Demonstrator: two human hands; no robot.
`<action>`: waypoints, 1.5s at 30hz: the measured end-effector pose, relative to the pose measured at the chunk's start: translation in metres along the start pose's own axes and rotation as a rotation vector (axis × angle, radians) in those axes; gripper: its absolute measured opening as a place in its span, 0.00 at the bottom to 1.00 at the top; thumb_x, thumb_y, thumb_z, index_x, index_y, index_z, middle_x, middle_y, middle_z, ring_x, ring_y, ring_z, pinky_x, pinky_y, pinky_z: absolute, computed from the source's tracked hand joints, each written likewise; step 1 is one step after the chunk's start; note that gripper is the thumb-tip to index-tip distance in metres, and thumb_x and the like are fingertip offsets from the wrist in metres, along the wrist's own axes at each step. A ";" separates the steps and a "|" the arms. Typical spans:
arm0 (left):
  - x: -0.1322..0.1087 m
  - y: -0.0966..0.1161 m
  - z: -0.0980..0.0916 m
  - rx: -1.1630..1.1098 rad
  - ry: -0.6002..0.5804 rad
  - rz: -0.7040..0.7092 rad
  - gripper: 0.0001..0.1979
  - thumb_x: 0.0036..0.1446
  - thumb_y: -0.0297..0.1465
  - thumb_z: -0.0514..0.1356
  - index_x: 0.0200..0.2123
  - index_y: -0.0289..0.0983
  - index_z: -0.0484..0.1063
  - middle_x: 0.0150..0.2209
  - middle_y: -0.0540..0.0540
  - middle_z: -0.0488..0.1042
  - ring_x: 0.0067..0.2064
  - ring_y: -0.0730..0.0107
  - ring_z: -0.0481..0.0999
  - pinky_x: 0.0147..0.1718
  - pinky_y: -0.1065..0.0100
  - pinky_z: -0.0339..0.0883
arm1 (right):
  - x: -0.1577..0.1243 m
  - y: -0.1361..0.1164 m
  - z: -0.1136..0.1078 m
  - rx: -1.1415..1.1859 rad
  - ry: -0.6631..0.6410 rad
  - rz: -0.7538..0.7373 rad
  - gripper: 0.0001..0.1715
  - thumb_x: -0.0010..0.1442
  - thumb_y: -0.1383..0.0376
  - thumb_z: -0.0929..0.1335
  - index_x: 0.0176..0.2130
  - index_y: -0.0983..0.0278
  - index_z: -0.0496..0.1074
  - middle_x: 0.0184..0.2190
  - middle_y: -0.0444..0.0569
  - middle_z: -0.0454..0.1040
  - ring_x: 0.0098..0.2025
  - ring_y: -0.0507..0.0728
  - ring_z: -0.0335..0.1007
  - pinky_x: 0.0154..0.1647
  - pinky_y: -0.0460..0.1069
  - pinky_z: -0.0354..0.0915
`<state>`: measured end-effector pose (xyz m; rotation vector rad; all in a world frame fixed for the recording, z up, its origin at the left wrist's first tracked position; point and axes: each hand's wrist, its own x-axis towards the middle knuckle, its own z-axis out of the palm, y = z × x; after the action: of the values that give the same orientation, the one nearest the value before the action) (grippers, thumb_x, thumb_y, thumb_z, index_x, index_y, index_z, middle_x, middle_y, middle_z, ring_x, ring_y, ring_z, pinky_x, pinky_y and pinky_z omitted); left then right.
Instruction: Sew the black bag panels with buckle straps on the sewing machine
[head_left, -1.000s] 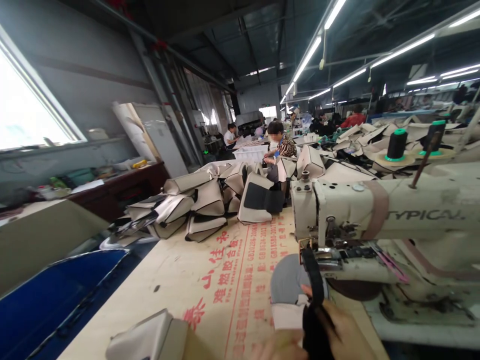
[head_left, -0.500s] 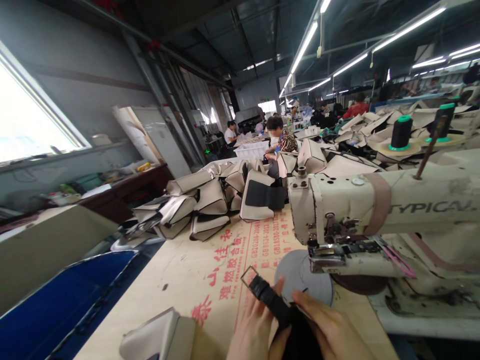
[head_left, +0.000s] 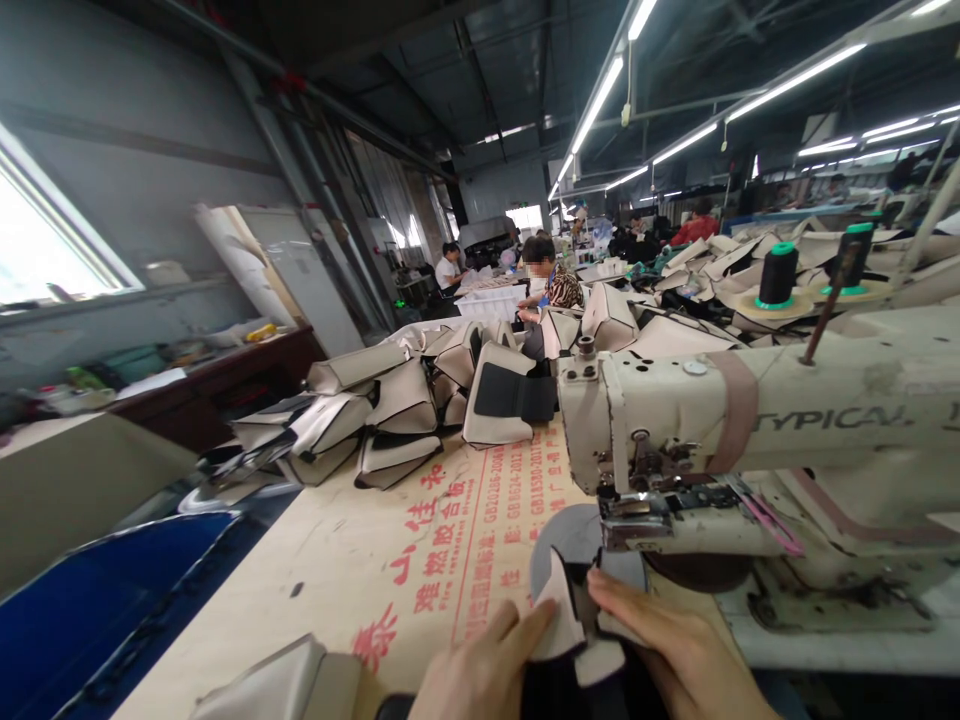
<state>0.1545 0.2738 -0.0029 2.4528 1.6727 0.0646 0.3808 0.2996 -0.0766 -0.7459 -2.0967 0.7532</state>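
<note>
My left hand point(head_left: 491, 655) is closed on the left side of a beige and black sewn piece point(head_left: 559, 615), its thumb and forefinger on a beige flap with black edging. Across from it, my right hand point(head_left: 671, 635) grips the right side, thumb on top near the dark middle. Black material hangs below, between the two hands. Just beyond the piece is a round grey disc point(head_left: 551, 545) on the plywood table point(head_left: 322, 570). The sewing machine point(head_left: 675, 400) stands to the right, its working end above and behind my right hand.
Beige pieces with black edging point(head_left: 401, 395) are heaped at the table's far side. Another beige piece point(head_left: 281, 685) lies near the front edge. A blue bin point(head_left: 112, 610) stands at left. Black thread cones point(head_left: 778, 278) top the machine; a person point(head_left: 559, 285) sits beyond the heap.
The black strap with its metal buckle has gone from the top of my hands. Beige flaps now show between them. My left hand has shifted left and down; the view has turned slightly right.
</note>
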 end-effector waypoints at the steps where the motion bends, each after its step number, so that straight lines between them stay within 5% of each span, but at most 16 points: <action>1: 0.009 0.001 -0.009 -0.031 -0.030 0.009 0.25 0.54 0.22 0.45 0.52 0.48 0.64 0.38 0.47 0.73 0.34 0.67 0.76 0.31 0.72 0.68 | 0.003 0.001 -0.006 -0.027 -0.005 -0.001 0.30 0.57 0.76 0.57 0.58 0.63 0.57 0.55 0.47 0.59 0.57 0.53 0.55 0.57 0.51 0.55; 5: 0.037 0.007 -0.025 -0.206 -0.120 0.041 0.15 0.59 0.36 0.49 0.47 0.48 0.69 0.37 0.48 0.72 0.38 0.65 0.74 0.34 0.71 0.65 | 0.011 0.007 -0.013 -0.106 -0.013 0.075 0.28 0.56 0.76 0.57 0.55 0.64 0.61 0.52 0.48 0.64 0.54 0.53 0.60 0.54 0.49 0.60; 8: 0.044 0.020 -0.018 -0.389 -0.029 0.018 0.16 0.57 0.40 0.51 0.46 0.42 0.68 0.41 0.47 0.70 0.43 0.65 0.70 0.39 0.69 0.63 | 0.013 0.009 -0.007 -0.158 0.002 0.149 0.25 0.57 0.73 0.57 0.54 0.70 0.62 0.51 0.53 0.65 0.53 0.55 0.62 0.53 0.50 0.61; 14: 0.053 0.045 -0.004 -0.549 0.065 -0.177 0.14 0.40 0.29 0.65 0.32 0.37 0.65 0.37 0.49 0.68 0.37 0.69 0.68 0.34 0.71 0.63 | 0.013 0.008 -0.002 -0.203 -0.056 0.193 0.31 0.50 0.75 0.56 0.54 0.76 0.62 0.52 0.55 0.63 0.54 0.57 0.60 0.54 0.52 0.59; 23: 0.069 0.025 0.021 -0.339 0.092 0.050 0.06 0.50 0.26 0.59 0.27 0.37 0.63 0.33 0.50 0.69 0.36 0.68 0.68 0.33 0.71 0.61 | 0.014 0.020 -0.014 -0.194 -0.069 0.098 0.19 0.62 0.67 0.60 0.54 0.62 0.62 0.51 0.49 0.65 0.54 0.57 0.58 0.60 0.56 0.51; 27: 0.066 0.027 0.027 -0.331 0.061 0.109 0.10 0.46 0.19 0.56 0.32 0.38 0.63 0.32 0.50 0.69 0.34 0.70 0.68 0.32 0.72 0.61 | 0.018 0.009 -0.018 -0.186 -0.019 0.088 0.15 0.61 0.62 0.64 0.48 0.61 0.66 0.43 0.49 0.68 0.46 0.56 0.62 0.48 0.51 0.63; 32: 0.057 0.026 0.019 -0.380 0.018 0.051 0.13 0.43 0.17 0.56 0.32 0.37 0.61 0.29 0.51 0.69 0.30 0.73 0.68 0.29 0.74 0.61 | 0.012 0.009 -0.022 -0.201 -0.053 -0.018 0.12 0.64 0.64 0.59 0.43 0.64 0.68 0.33 0.49 0.70 0.36 0.55 0.64 0.36 0.48 0.64; 36: 0.052 0.023 0.005 -0.425 -0.045 0.210 0.09 0.47 0.30 0.63 0.33 0.39 0.67 0.34 0.50 0.71 0.35 0.70 0.70 0.33 0.73 0.61 | 0.008 0.009 -0.026 -0.247 -0.071 -0.073 0.17 0.65 0.68 0.54 0.46 0.66 0.67 0.31 0.51 0.70 0.34 0.56 0.64 0.32 0.49 0.63; 39: 0.053 0.028 0.004 -0.400 0.022 0.266 0.12 0.51 0.41 0.60 0.28 0.37 0.68 0.29 0.49 0.70 0.33 0.70 0.68 0.29 0.72 0.58 | 0.009 0.007 -0.025 -0.246 -0.083 -0.079 0.16 0.66 0.65 0.55 0.43 0.66 0.68 0.30 0.50 0.70 0.34 0.56 0.64 0.32 0.48 0.62; 42: 0.059 0.035 0.010 -0.444 0.050 0.171 0.16 0.59 0.34 0.51 0.20 0.35 0.61 0.24 0.51 0.65 0.28 0.74 0.63 0.27 0.72 0.54 | 0.011 0.005 -0.022 -0.248 -0.024 -0.105 0.17 0.65 0.60 0.58 0.31 0.65 0.68 0.28 0.48 0.69 0.31 0.54 0.64 0.30 0.47 0.61; 45: 0.067 0.037 0.011 -0.652 -0.118 -0.024 0.16 0.57 0.34 0.51 0.19 0.35 0.57 0.21 0.55 0.56 0.25 0.78 0.57 0.24 0.73 0.50 | 0.012 0.006 -0.020 -0.250 -0.015 -0.108 0.22 0.64 0.58 0.59 0.23 0.65 0.64 0.25 0.47 0.67 0.31 0.54 0.63 0.30 0.47 0.60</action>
<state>0.2147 0.3220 -0.0121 1.9052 1.3515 0.3875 0.3918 0.3175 -0.0649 -0.7534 -2.2506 0.4439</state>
